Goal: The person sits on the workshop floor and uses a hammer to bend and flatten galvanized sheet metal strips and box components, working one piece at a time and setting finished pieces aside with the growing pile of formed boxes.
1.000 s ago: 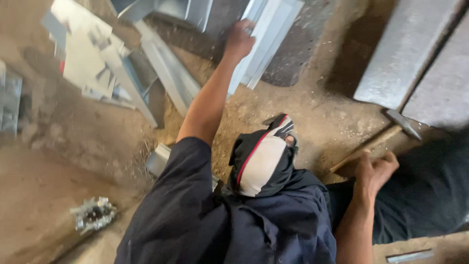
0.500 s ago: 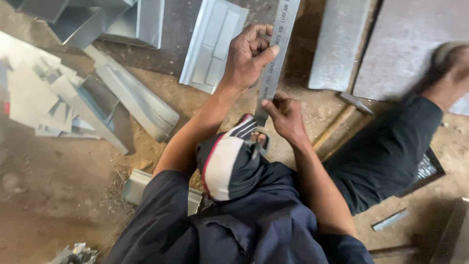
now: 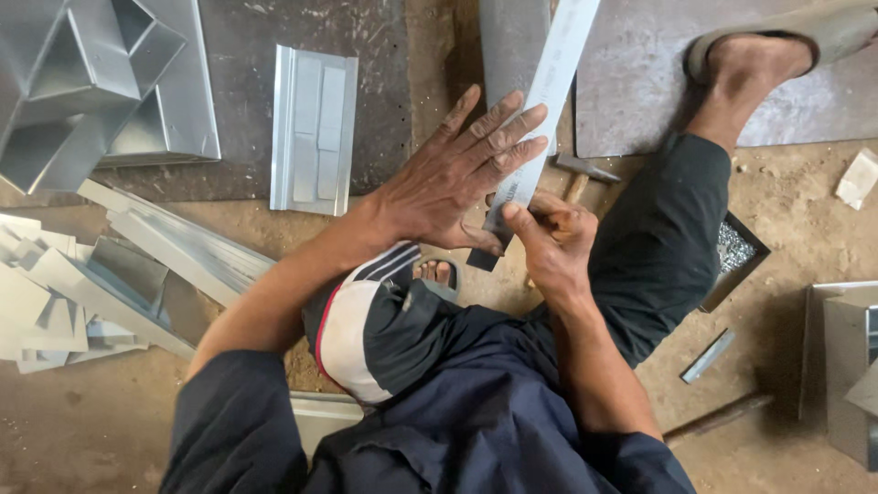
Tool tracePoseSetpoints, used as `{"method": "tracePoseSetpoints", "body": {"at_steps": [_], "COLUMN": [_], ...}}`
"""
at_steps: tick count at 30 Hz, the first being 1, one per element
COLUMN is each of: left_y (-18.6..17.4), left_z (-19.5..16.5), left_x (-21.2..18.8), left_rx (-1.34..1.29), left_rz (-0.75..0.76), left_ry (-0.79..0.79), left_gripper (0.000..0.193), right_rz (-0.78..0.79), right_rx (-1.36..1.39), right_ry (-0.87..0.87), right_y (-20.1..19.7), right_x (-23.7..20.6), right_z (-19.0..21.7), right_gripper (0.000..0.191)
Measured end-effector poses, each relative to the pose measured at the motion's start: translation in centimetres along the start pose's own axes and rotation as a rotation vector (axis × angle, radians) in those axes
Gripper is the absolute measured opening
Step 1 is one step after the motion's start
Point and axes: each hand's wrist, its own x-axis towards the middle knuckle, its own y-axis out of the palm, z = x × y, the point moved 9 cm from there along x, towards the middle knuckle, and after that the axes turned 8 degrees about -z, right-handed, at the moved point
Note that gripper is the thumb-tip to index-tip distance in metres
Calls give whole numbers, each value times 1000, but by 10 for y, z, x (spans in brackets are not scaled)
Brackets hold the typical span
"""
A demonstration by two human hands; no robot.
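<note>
While left hand (image 3: 448, 183) lies open, fingers spread flat on long grey metal strip (image 3: 549, 101) at upper centre, right hand (image 3: 549, 238) pinches strip's lower end.

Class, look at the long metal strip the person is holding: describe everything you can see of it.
The metal strip is long, narrow, flat and pale grey, like galvanised sheet metal. It runs diagonally from the top edge of the view down to a darker lower end near the person's cap. The left hand lies spread across its lower part, fingers flat on it; the right hand pinches it from below with the thumb on top. It sits above the workshop floor.
</note>
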Motion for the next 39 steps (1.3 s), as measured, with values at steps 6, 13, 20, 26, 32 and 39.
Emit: {"method": "tracePoseSetpoints", "body": {"at_steps": [6,13,20,26,32,39], "left_y": [19,73,162,198,203,204], "left_z": [7,47,185,219,232,234], "left_x": [2,-15,-69,-84,-89,-87], "left_rx": [-337,-588,-462,-557,-455,-372], "left_rz": [-34,-105,-36,-19,-35,49], "left_ry": [-223,-351,-959,-1105,-1082,-1120], "left_gripper": [70,73,66,59,40,39], "right_rz": [-71,-129,-246,-231,-168,-169], "right_rx": [234,406,-1017,-353,-357,-357], "right_ry": [-165,116,94,656,590,-189], "right_y": [-20,-33,-100,-112,-104,-84], "right_x": [-2,42,15,6,-5,4], "right_z": [49,-58,-183,-262,-183,-29], "right_gripper": [16,17,44,23,36,34]}}
